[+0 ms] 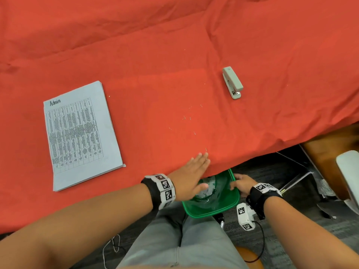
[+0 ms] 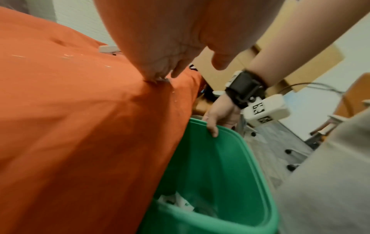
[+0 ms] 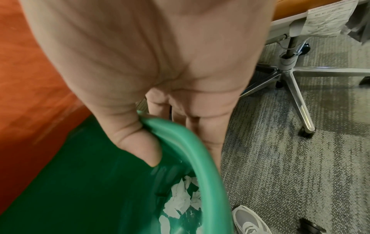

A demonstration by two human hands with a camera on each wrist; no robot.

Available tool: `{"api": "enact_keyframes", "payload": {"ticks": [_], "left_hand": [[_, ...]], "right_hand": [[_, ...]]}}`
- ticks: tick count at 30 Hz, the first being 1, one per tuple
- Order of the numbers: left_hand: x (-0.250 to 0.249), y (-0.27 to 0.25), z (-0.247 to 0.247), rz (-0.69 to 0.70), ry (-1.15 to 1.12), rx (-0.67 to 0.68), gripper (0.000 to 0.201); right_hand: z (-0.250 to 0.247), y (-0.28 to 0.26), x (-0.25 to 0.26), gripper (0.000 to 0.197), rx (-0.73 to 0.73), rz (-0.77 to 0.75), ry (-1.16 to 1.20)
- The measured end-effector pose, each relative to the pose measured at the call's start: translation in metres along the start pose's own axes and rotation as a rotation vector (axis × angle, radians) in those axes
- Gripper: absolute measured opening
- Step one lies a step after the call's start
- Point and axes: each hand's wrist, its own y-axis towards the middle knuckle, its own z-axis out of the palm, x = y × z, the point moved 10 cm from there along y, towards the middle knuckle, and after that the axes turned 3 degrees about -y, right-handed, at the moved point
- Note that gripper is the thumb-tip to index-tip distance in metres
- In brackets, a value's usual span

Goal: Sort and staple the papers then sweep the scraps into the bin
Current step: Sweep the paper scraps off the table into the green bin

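Observation:
A stack of printed papers point(image 1: 81, 134) headed "Admin" lies on the left of the red cloth point(image 1: 155, 65). The grey-green stapler point(image 1: 232, 82) lies closed on the right. Several loose staple scraps point(image 1: 189, 118) are scattered between it and the front edge. My left hand point(image 1: 202, 159) lies flat on the cloth at that edge, fingers straight, with small scraps under the fingertips point(image 2: 160, 80). Just below the edge is the green bin point(image 1: 213, 208), which my right hand point(image 1: 240, 184) grips by the rim point(image 3: 190, 142), thumb inside. Torn paper scraps point(image 3: 180, 201) lie at its bottom.
An office chair's metal star base point(image 3: 290, 76) stands on the grey carpet to the right. A wooden chair point(image 1: 330, 152) is by the table's right corner. My grey-trousered legs point(image 1: 174, 239) and a white shoe point(image 3: 248, 221) are beside the bin.

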Motion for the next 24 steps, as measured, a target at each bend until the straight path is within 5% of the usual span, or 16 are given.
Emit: {"api": "enact_keyframes", "payload": {"ticks": [4, 8, 13, 21, 24], "left_hand": [[-0.014, -0.001, -0.029, 0.069, -0.099, -0.080, 0.056], [0.037, 0.023, -0.103, -0.126, -0.177, -0.303, 0.056], [0.095, 0.046, -0.116, -0.341, -0.102, -0.223, 0.069], [0.008, 0.012, -0.017, 0.041, 0.066, 0.105, 0.072], [0.001, 0.014, -0.035, 0.073, 0.025, 0.062, 0.065]], "right_hand": [[-0.003, -0.002, 0.003, 0.077, -0.012, -0.010, -0.001], [-0.005, 0.001, 0.004, 0.078, -0.020, -0.007, -0.004], [-0.006, 0.008, -0.003, 0.086, -0.027, -0.003, 0.026], [-0.005, 0.015, -0.018, 0.082, -0.017, 0.022, 0.065], [-0.004, 0.005, -0.013, 0.075, -0.020, 0.016, 0.040]]}}
